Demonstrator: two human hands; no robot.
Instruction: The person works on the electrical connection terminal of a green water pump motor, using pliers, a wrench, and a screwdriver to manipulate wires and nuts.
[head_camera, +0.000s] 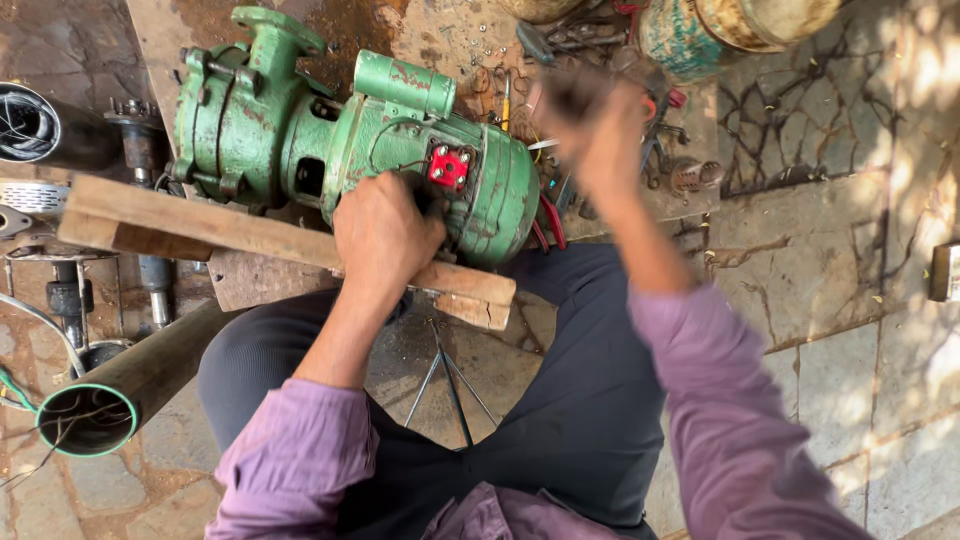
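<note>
A person in purple sleeves crouches over a green electric motor pump (350, 150) that lies on its side across a wooden plank (200, 225), on stone paving (830, 270). The pump's long axis runs left to right across the view, pump housing to the left, ribbed motor body to the right. The left hand (385, 235) sits against the motor's near flank, just below a small red terminal block (448, 166) with 4 pale studs; its grip is clenched, apparently around a dark tool that the fingers mostly hide. This hand is the nearer of the 2 to the block, which lies just up and to its right. The right hand (600, 135) is raised beyond the motor's right end, blurred by motion; it seems closed on something dark, but what it holds cannot be told. Red wires (548, 222) hang at the motor's end. A grey pipe with a green rim (100, 400) lies at left. A round teal container (690, 40) stands at top. No label or sign is legible.
</note>
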